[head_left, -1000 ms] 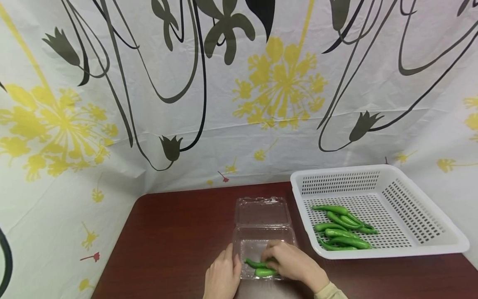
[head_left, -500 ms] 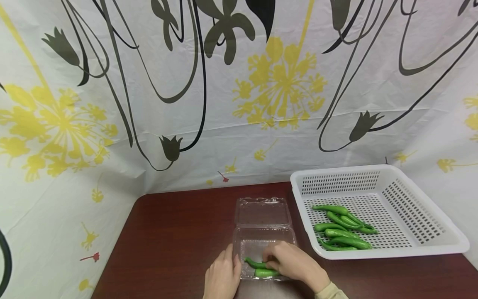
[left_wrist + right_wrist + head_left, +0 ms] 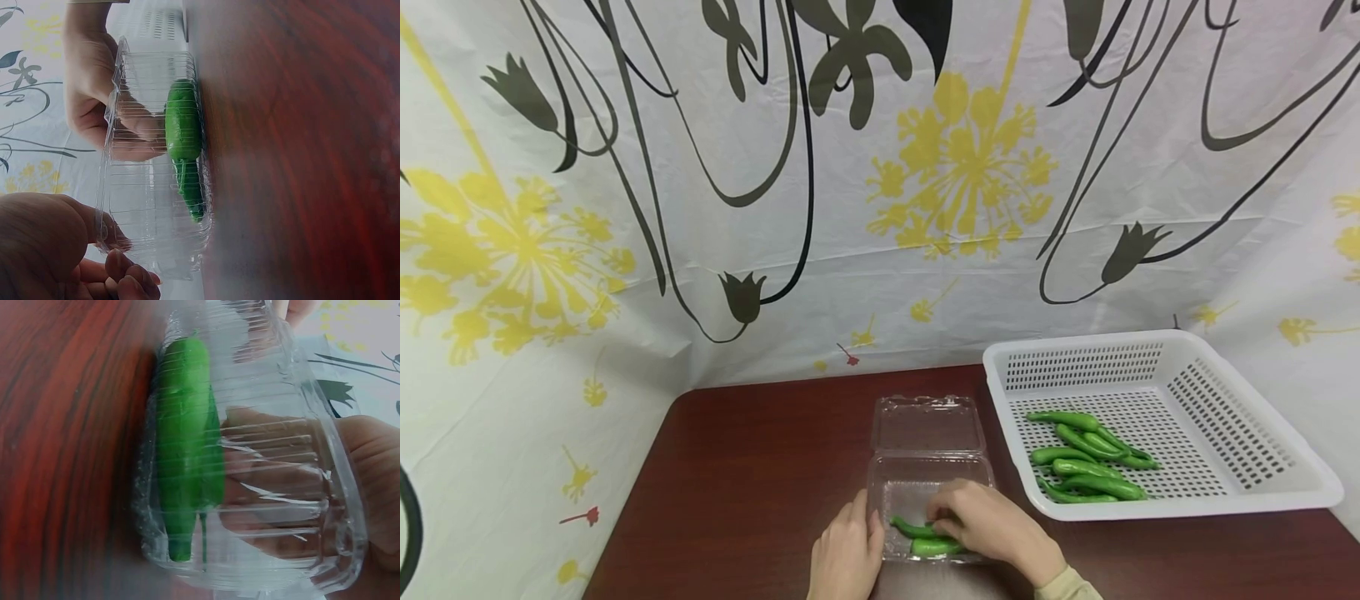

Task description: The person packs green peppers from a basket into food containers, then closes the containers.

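Observation:
A clear plastic clamshell container (image 3: 898, 492) lies with its lid (image 3: 928, 425) folded back on the table. Inside, a green chili pepper (image 3: 934, 547) rests along the near wall, and a second green chili pepper (image 3: 910, 528) lies just behind it. My right hand (image 3: 985, 521) reaches in, its curled fingers and thumb pinching the second pepper; its far end is hidden under the hand. At the container's left side, my left hand (image 3: 847, 550) holds the wall. In the left wrist view the thumb (image 3: 111, 232) shows through the plastic, with the fingers (image 3: 131, 281) outside.
To the right stands a white perforated plastic basket (image 3: 1285, 467) with several green chili peppers (image 3: 1086, 468) on its left side. The dark red-brown table (image 3: 752, 475) is backed by a white patterned cloth (image 3: 820, 250).
Almost nothing moves. My right hand shifts very slightly over the pepper inside the container, while the left hand stays at the wall.

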The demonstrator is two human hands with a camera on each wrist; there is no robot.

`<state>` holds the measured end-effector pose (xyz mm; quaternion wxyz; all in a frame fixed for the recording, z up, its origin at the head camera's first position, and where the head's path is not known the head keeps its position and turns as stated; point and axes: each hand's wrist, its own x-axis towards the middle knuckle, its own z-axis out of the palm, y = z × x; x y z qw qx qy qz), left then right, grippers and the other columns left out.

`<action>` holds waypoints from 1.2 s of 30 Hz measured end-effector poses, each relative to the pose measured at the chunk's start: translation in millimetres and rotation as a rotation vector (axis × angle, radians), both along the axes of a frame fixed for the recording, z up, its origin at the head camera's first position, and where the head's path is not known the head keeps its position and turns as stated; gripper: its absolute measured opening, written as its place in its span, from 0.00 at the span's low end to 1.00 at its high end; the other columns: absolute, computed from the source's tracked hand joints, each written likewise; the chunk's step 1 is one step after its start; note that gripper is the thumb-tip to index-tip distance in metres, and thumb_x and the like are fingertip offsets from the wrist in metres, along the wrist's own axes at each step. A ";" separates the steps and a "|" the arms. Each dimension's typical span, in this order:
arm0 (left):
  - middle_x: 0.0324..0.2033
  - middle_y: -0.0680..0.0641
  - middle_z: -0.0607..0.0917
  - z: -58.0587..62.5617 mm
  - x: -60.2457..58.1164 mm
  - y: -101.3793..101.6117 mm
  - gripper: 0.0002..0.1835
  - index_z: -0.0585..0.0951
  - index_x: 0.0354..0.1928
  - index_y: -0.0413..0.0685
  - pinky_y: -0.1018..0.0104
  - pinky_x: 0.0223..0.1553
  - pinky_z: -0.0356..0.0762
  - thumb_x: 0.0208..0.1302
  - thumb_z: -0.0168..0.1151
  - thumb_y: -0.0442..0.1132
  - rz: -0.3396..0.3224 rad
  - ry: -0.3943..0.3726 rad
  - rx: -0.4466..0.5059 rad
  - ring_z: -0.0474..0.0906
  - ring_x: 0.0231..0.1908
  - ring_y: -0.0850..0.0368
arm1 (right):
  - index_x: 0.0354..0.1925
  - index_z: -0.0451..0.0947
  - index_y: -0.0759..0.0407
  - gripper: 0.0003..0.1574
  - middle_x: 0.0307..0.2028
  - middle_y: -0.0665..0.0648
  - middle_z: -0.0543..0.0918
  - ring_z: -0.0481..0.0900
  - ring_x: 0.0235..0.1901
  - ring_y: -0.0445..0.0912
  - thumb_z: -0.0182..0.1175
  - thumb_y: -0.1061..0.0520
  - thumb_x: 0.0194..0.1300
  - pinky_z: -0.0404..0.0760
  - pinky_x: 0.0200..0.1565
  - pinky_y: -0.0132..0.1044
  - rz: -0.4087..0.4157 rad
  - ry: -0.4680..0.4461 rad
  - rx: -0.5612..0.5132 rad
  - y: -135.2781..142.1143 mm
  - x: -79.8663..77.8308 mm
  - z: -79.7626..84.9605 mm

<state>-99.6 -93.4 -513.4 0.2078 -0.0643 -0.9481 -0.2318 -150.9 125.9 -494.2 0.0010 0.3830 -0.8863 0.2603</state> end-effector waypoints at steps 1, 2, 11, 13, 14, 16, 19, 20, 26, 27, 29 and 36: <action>0.28 0.46 0.84 -0.1 0.0 -0.1 0.17 0.83 0.50 0.34 0.59 0.19 0.77 0.59 0.67 0.35 -0.001 0.002 0.000 0.84 0.25 0.48 | 0.34 0.85 0.49 0.04 0.33 0.40 0.82 0.78 0.34 0.31 0.71 0.58 0.61 0.79 0.37 0.32 -0.006 0.007 0.002 0.3 0.3 0.9; 0.28 0.46 0.84 -0.2 0.1 -0.1 0.17 0.83 0.50 0.34 0.59 0.19 0.77 0.59 0.67 0.35 -0.002 0.004 0.000 0.84 0.25 0.48 | 0.34 0.86 0.49 0.04 0.34 0.39 0.82 0.78 0.34 0.32 0.71 0.58 0.61 0.80 0.38 0.32 -0.011 0.016 0.005 0.6 0.5 1.8; 0.28 0.46 0.84 1.6 0.7 0.2 0.17 0.83 0.50 0.34 0.59 0.19 0.76 0.60 0.66 0.35 0.000 -0.014 0.008 0.84 0.25 0.48 | 0.37 0.87 0.51 0.04 0.35 0.42 0.83 0.79 0.35 0.33 0.71 0.57 0.61 0.81 0.38 0.33 -0.048 0.070 -0.006 3.4 1.7 9.6; 0.28 0.46 0.84 1.8 1.3 0.3 0.17 0.82 0.50 0.34 0.58 0.19 0.77 0.60 0.66 0.35 0.002 -0.008 0.009 0.84 0.25 0.48 | 0.37 0.87 0.51 0.04 0.35 0.42 0.83 0.79 0.35 0.34 0.70 0.57 0.61 0.81 0.38 0.34 -0.054 0.081 -0.008 3.8 2.1 10.7; 0.28 0.46 0.84 1.6 1.5 0.3 0.17 0.82 0.50 0.34 0.58 0.19 0.77 0.60 0.66 0.34 0.003 -0.002 0.009 0.84 0.25 0.48 | 0.37 0.86 0.51 0.04 0.35 0.42 0.83 0.79 0.35 0.34 0.70 0.56 0.61 0.81 0.38 0.34 -0.056 0.088 -0.008 4.1 2.2 11.3; 0.28 0.46 0.84 1.1 1.6 0.0 0.17 0.82 0.50 0.34 0.58 0.19 0.77 0.60 0.66 0.34 0.001 0.005 0.010 0.84 0.26 0.47 | 0.37 0.86 0.51 0.04 0.35 0.42 0.83 0.80 0.35 0.35 0.70 0.57 0.61 0.82 0.38 0.34 -0.061 0.102 -0.008 4.7 2.4 12.5; 0.29 0.46 0.84 1.0 1.4 -0.1 0.17 0.82 0.51 0.35 0.58 0.19 0.76 0.60 0.65 0.35 -0.002 -0.002 0.011 0.84 0.26 0.47 | 0.37 0.86 0.51 0.04 0.35 0.42 0.83 0.80 0.36 0.36 0.70 0.57 0.62 0.82 0.38 0.36 -0.068 0.125 -0.014 6.1 2.4 13.7; 0.29 0.46 0.85 1.0 1.2 -0.1 0.17 0.82 0.51 0.35 0.58 0.19 0.76 0.61 0.65 0.35 -0.003 -0.006 0.012 0.84 0.26 0.47 | 0.37 0.86 0.51 0.04 0.36 0.42 0.83 0.80 0.36 0.36 0.70 0.57 0.62 0.82 0.39 0.36 -0.070 0.133 -0.018 6.7 2.4 14.0; 0.29 0.46 0.84 0.6 0.5 0.4 0.17 0.82 0.50 0.35 0.58 0.19 0.76 0.60 0.65 0.34 -0.001 -0.010 0.017 0.85 0.26 0.48 | 0.39 0.86 0.51 0.06 0.37 0.43 0.83 0.81 0.37 0.38 0.70 0.57 0.61 0.82 0.40 0.37 -0.085 0.193 -0.038 10.7 1.5 15.4; 0.29 0.46 0.85 0.5 0.5 0.6 0.16 0.82 0.50 0.35 0.58 0.19 0.77 0.60 0.65 0.34 0.000 -0.008 0.017 0.85 0.26 0.48 | 0.39 0.86 0.51 0.06 0.37 0.43 0.83 0.81 0.38 0.39 0.70 0.57 0.61 0.82 0.41 0.37 -0.089 0.199 -0.040 11.3 1.5 15.9; 0.29 0.46 0.85 0.1 0.4 0.7 0.16 0.82 0.50 0.35 0.58 0.19 0.77 0.60 0.65 0.34 0.002 -0.001 0.017 0.85 0.26 0.48 | 0.39 0.86 0.51 0.06 0.38 0.44 0.83 0.81 0.39 0.39 0.70 0.57 0.62 0.82 0.41 0.38 -0.095 0.197 -0.044 12.2 1.6 17.0; 0.29 0.46 0.85 -1.5 0.9 -0.2 0.17 0.83 0.50 0.35 0.56 0.20 0.77 0.60 0.65 0.34 0.005 0.028 0.012 0.85 0.26 0.47 | 0.40 0.86 0.51 0.06 0.39 0.44 0.83 0.82 0.41 0.40 0.69 0.59 0.62 0.83 0.43 0.38 -0.092 0.203 -0.067 13.9 1.7 22.0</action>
